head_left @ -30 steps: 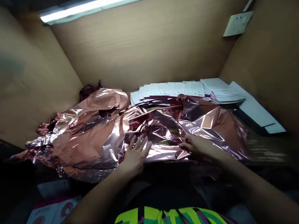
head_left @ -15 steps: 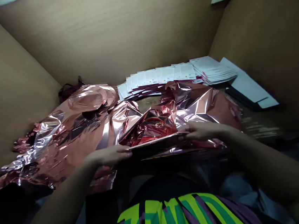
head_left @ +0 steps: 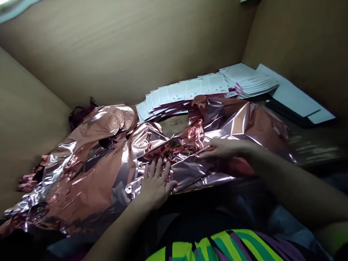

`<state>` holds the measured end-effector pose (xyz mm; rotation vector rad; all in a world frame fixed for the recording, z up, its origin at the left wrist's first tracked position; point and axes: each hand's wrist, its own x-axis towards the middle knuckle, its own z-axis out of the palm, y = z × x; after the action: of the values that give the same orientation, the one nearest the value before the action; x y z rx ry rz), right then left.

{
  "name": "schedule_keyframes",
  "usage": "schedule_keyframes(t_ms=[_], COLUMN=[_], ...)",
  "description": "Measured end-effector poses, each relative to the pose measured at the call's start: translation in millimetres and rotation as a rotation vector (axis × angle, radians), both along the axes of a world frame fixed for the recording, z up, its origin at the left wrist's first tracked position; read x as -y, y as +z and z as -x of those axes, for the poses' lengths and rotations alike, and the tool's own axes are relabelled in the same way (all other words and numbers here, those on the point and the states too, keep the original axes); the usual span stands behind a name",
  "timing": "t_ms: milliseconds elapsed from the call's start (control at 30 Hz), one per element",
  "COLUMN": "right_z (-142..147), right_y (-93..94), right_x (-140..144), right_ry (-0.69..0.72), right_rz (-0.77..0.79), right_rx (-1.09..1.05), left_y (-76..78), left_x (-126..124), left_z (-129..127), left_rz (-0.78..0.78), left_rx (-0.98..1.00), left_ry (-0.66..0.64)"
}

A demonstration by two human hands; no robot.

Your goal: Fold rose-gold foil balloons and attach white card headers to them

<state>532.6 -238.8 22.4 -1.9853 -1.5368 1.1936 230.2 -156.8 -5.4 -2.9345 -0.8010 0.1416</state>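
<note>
Both hands are pressing flat, fingers spread: the left hand (head_left: 156,183) and right hand (head_left: 221,148) are smoothing a crinkled rose-gold foil balloon (head_left: 189,162) at the surface's near edge, half-folded. More unfolded foil (head_left: 82,172) is lying leftward; white packet cards (head_left: 188,90) are lining the far edge.

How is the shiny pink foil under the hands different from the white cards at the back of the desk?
The pink foil is glossy, creased and spread loosely in a heap; the white cards are matt, flat and fanned in an overlapping row. The foil lies near the person, with the left hand pressed flat on it and the right hand resting on it; no hand touches the cards, which lie by the back wall. Both rest on the same desk.
</note>
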Motion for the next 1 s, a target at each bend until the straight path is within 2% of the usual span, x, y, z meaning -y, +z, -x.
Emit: schedule_keyframes(t_ms=[67, 133, 267, 367, 400, 433, 467, 500, 533, 567, 600, 633, 700, 767, 800, 900, 1000], right_z=[-6, -13, -23, -15, -7, 4, 16, 27, 37, 44, 47, 47, 38, 25, 21, 17, 22], right_y=[3.5, 7.7, 22.6, 34.2, 34.7, 32.4, 27.1, 19.0, 8.8, -2.7, -14.3, -25.1, -40.7, -46.6, -46.4, -40.2, -33.2], right_x=[-19, -43, -78, -77, -72, -65, -58, -51, -44, -38, -33, -30, -25, -21, -19, -10, -3], right_ry=[-0.254, -0.485, -0.576, -0.714, -0.697, -0.599, -0.405, -0.151, 0.107, 0.301, 0.41, 0.432, 0.336, 0.275, 0.29, 0.463, 0.591], right_rz=[-0.03, -0.063, -0.202, -0.28, -0.364, -0.472, -0.577, -0.654, -0.685, -0.658, -0.599, -0.535, -0.443, -0.411, -0.43, -0.529, -0.594], right_rx=[0.135, 0.225, 0.3, 0.434, 0.493, 0.539, 0.568, 0.576, 0.563, 0.545, 0.543, 0.561, 0.618, 0.675, 0.692, 0.677, 0.611], left_y=[-13.3, -16.1, -6.8, -2.1, -1.3, -0.6, 0.3, 1.6, 3.2, 5.1, 7.1, 9.1, 12.7, 16.0, 17.6, 21.3, 24.0], left_x=[-5, -8, -6, -4, -4, -5, -7, -10, -13, -17, -21, -26, -31, -30, -26, -9, 6], left_z=[-3, -3, -3, -6, -6, -7, -7, -7, -7, -6, -5, -4, -1, 2, 3, 7, 8], left_rz=[0.043, 0.071, 0.176, 0.248, 0.258, 0.263, 0.266, 0.267, 0.266, 0.258, 0.246, 0.237, 0.225, 0.219, 0.199, 0.15, 0.212], left_rx=[-0.025, -0.022, -0.047, -0.057, -0.054, -0.05, -0.05, -0.051, -0.049, -0.04, -0.026, -0.015, -0.007, -0.015, 0.001, 0.06, -0.072], left_ry=[0.074, 0.11, 0.183, 0.191, 0.192, 0.195, 0.199, 0.198, 0.189, 0.18, 0.177, 0.182, 0.207, 0.228, 0.223, 0.078, -0.076])
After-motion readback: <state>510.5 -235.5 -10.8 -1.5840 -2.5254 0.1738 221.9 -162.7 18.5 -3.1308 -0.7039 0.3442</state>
